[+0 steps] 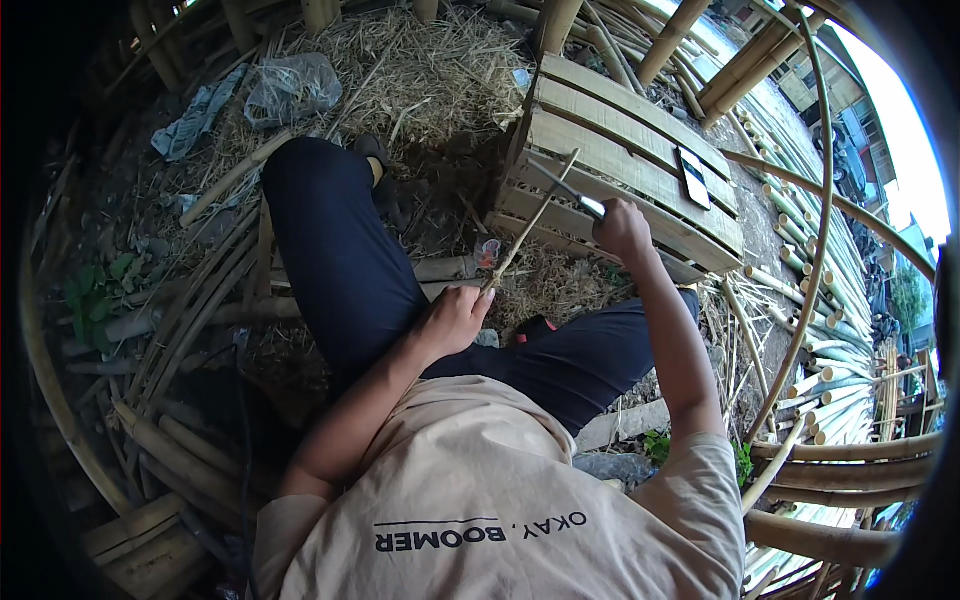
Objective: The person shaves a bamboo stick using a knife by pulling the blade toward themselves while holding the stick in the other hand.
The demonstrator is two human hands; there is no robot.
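My left hand (455,318) is closed round the lower end of a thin bamboo stick (535,222), which slants up and away to the right. In my right hand (622,232) is the handle of a knife (590,206). Its dark blade points to the upper left and crosses the stick near the far end; whether the two touch, I cannot tell. Beyond both hands stands a slatted wooden crate (610,130). A phone (693,178) lies on top of it, toward the right side.
Many cut bamboo poles (835,385) are stacked at the right. Straw shavings (420,60) cover the ground ahead, with a clear plastic bag (292,90) on them. A curved bamboo pole (822,220) rises at the right. More bamboo pieces (185,455) lie at the lower left.
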